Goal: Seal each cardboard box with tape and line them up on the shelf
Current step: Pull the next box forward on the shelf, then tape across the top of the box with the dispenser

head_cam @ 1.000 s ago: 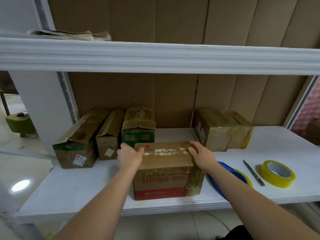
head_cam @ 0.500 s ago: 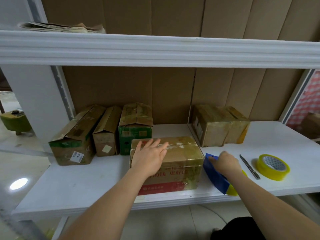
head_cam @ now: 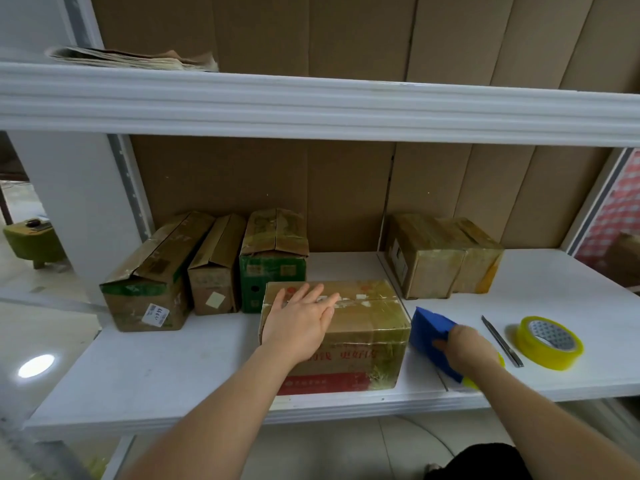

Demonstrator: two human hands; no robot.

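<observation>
The cardboard box [head_cam: 346, 327] sits at the shelf's [head_cam: 173, 368] front edge under the flat, spread left hand [head_cam: 299, 327]. The right hand [head_cam: 467, 344] grips the blue tape dispenser [head_cam: 433, 336]; an off-centre strip could miss the flap seam.

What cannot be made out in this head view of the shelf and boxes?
- Blue tape dispenser: its lower end, hidden under the right hand.
- Red print on the front box: too blurred to read.
- Box top under the left hand: covered by the flat palm.
</observation>
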